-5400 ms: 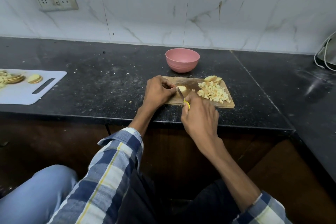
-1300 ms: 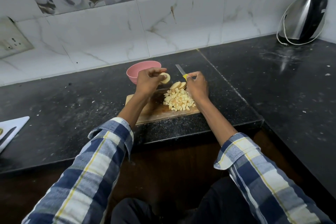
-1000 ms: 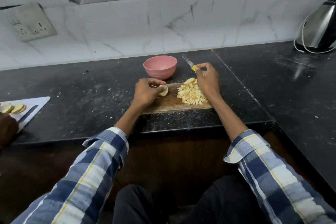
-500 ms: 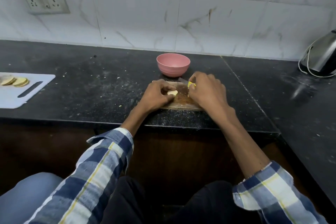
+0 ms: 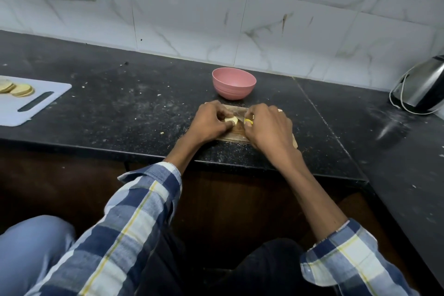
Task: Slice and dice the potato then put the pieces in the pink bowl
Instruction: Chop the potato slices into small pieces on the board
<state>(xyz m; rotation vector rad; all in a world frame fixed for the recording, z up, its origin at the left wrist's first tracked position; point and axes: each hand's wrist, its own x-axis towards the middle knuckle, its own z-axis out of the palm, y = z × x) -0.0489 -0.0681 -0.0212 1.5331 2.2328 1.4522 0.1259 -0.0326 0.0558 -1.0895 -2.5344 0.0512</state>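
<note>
Potato slice (image 5: 231,120) lies on the wooden cutting board (image 5: 236,137), pinched under the curled fingertips of the left hand (image 5: 209,122). Just right of it, the right hand (image 5: 268,127) is clenched round a yellow-handled knife (image 5: 248,122), its blade mostly hidden. Beyond the board, close by, stands the pink bowl (image 5: 233,82) on the black counter (image 5: 120,108).

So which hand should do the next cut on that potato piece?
The right hand: it already grips the yellow-handled knife beside the potato piece, which the left hand pins on the wooden board.
</note>
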